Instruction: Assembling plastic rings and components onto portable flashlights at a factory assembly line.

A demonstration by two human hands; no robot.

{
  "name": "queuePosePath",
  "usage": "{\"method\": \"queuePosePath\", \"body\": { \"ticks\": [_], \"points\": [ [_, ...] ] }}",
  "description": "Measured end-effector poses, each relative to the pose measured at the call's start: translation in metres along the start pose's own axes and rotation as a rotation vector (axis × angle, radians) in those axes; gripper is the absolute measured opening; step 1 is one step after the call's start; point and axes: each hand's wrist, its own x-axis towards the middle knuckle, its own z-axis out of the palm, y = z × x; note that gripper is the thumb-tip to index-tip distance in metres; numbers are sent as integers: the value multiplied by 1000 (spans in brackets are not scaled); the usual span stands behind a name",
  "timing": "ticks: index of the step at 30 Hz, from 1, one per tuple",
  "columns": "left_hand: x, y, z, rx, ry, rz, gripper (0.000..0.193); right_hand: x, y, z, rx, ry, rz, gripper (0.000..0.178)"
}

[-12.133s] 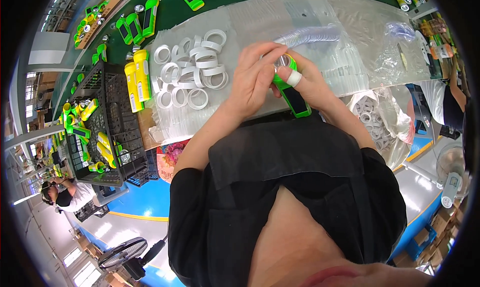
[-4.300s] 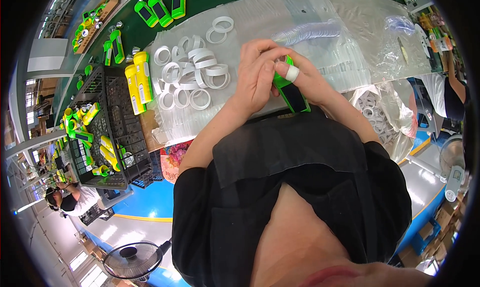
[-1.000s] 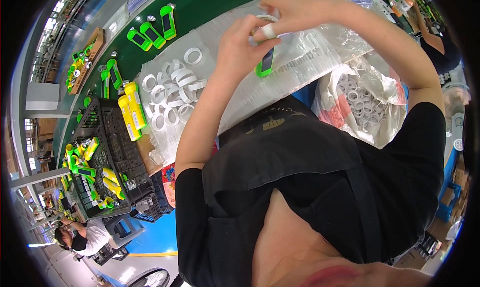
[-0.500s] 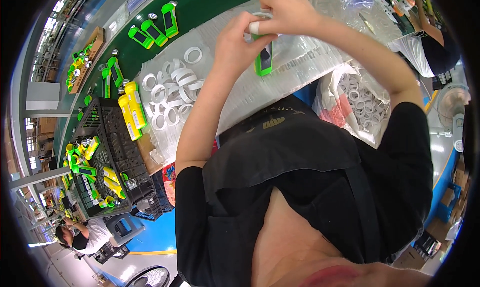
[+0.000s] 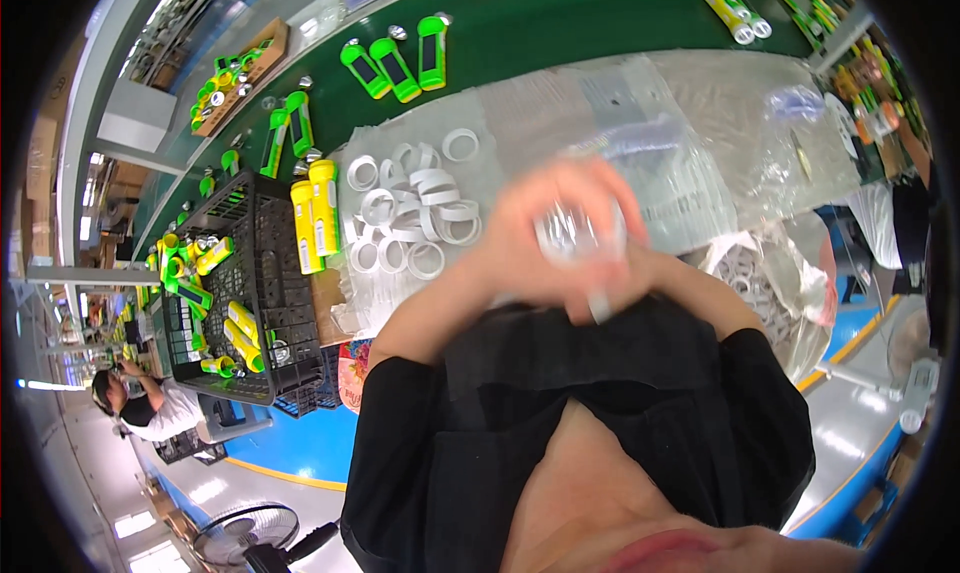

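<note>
Both my hands are close in front of my chest, smeared by motion, around a flashlight whose clear round lens end (image 5: 575,235) faces up. The fingers of my left hand (image 5: 525,213) curl around its head. My right hand (image 5: 625,273) is pressed in from the other side, closed against it. A white band (image 5: 598,308) is wrapped around one finger. The flashlight's body is hidden by the hands. To the left of them, a heap of white rings (image 5: 430,188) lies on the plastic-covered table (image 5: 690,188).
Two yellow flashlights (image 5: 315,213) lie by a black crate (image 5: 268,293) with more inside. Several green flashlights (image 5: 395,68) lie on the green surface (image 5: 560,33) behind. A bag of rings (image 5: 745,278) hangs at the right. A co-worker (image 5: 150,403) is at far left.
My hands have come down from the table's far side toward my chest. The flashlight is now tipped, lens end up, its green body out of sight. The view has shifted too.
</note>
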Motion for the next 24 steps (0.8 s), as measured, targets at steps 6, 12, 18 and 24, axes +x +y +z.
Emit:
{"method": "queuePosePath", "body": {
  "ticks": [6,12,18,24],
  "points": [
    [25,-8,-42,324,68,314,45,72,-17,-79,-149,-162,-194,58],
    [45,-70,-160,1296,115,-94,70,172,20,-242,-1387,316,-401,48],
    [13,-125,-282,1809,115,-775,75,150,87,-397,-1702,270,356,66],
    [19,-121,-260,1358,290,-664,71,136,70,-323,-1076,851,-94,22]
  ]
}}
